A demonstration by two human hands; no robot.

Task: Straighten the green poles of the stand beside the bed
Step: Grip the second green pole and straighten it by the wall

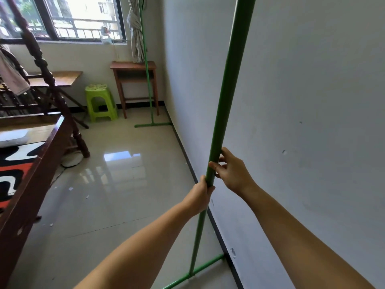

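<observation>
A tall green pole [226,84] of the stand rises close to the white wall, leaning slightly, its thinner lower section meeting a green foot bar [205,266] on the floor. My left hand [200,197] is wrapped around the pole where the thick upper tube meets the thin lower one. My right hand [231,172] grips the pole just above it, thumb and fingers around the tube. A second green pole [146,65] stands farther back by the window corner on its own foot bar [153,124].
A dark wooden bed [37,163] with a red, black and white cover fills the left side. A wooden side table [135,84], a lime green stool [100,103] and a tied curtain [136,30] stand at the back. Glossy tiled floor lies between the bed and the wall.
</observation>
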